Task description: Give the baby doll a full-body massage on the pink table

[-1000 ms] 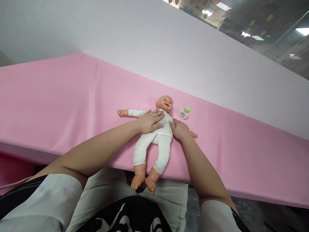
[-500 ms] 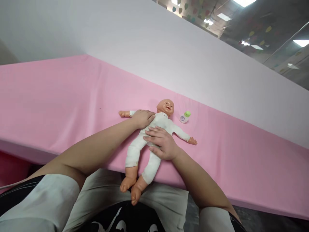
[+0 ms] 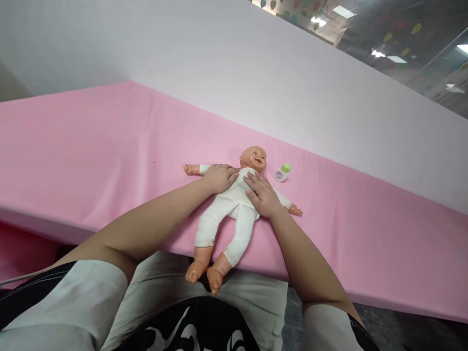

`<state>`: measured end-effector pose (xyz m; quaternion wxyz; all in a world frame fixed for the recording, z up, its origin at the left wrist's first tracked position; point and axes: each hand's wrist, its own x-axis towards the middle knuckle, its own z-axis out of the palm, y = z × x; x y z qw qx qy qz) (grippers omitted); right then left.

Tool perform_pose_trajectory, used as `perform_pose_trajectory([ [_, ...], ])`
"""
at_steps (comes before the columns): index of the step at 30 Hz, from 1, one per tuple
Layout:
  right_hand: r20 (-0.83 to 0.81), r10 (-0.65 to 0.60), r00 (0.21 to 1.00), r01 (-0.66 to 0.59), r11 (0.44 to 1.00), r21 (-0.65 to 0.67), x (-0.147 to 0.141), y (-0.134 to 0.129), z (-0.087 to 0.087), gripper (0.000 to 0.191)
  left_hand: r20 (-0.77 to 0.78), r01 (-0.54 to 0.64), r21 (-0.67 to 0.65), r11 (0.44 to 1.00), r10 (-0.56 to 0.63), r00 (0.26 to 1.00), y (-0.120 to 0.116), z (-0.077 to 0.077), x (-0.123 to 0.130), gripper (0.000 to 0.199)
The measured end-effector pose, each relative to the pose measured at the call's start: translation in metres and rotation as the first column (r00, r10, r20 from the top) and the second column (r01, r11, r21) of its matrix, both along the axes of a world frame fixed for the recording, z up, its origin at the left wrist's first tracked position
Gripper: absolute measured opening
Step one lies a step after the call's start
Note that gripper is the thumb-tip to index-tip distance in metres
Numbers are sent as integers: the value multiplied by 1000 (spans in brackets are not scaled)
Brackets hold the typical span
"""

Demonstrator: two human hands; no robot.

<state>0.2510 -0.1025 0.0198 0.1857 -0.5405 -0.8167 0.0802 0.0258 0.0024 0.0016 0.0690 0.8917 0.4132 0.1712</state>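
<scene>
A baby doll (image 3: 230,200) with a white cloth body lies on its back on the pink padded surface (image 3: 91,161), its feet over the front edge. My left hand (image 3: 220,179) rests on the doll's chest and shoulder at the image left, fingers stretched out. Flat on the other side of the chest lies my right hand (image 3: 263,194), fingers spread; it covers part of the doll's side and upper arm. Neither hand grips anything. Beside the doll's head stands a small clear bottle (image 3: 281,174) with a green cap and a printed label.
A plain white wall (image 3: 219,63) rises behind the pink surface. Above it at the upper right is glass (image 3: 380,39) with heart-shaped decorations and ceiling lights. Something red (image 3: 25,253) is below the surface's edge at the left.
My right hand has moved up from the doll's belly and hip to its chest. My left hand stays on the chest and shoulder. The doll's legs have shifted slightly.
</scene>
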Motion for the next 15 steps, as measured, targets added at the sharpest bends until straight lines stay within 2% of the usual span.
perform_pose_trajectory([
  [3,-49,-80,996,81,997,11,9,1,0,57,55,5,2,1000,-5,998,-1,2,0,56],
  [5,-49,-182,982,181,983,-18,15,1,2,57,121,27,28,999,-30,992,-3,5,0,54],
  [7,3,-297,955,297,952,-68,21,0,5,55,207,93,73,993,-107,973,-11,11,-1,48],
  [9,85,-378,922,386,916,-111,24,1,8,54,286,223,105,969,-244,926,-26,21,0,43],
  [11,152,-416,896,436,890,-133,25,2,8,56,325,424,71,903,-423,846,-47,31,3,40],
  [13,195,-425,884,452,883,-128,25,3,7,58,318,624,-2,782,-591,741,-68,38,8,39],
  [15,220,-423,879,453,884,-110,25,4,6,58,276,727,-43,686,-691,668,-83,41,14,39],
])
